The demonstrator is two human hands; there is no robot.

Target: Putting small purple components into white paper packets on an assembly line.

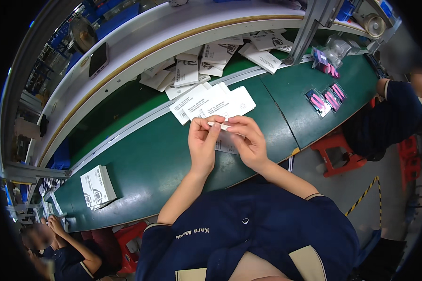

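Note:
Above the near part of the green table, both hands meet in front of me on a small white card piece, seen nearly edge-on. My left hand pinches its left end between thumb and fingers. At the right end, my right hand has its fingers closed on it too. A printed white surface shows below, between the hands; whether it belongs to the held piece, I cannot tell. Just beyond my fingers lie several overlapping flat white printed cartons.
More white cartons lie heaped under the shelf. A carton stack stands at left. Pink items in packs and clear plastic bags lie at right. A phone rests on the shelf. People sit at both sides; a red stool stands right.

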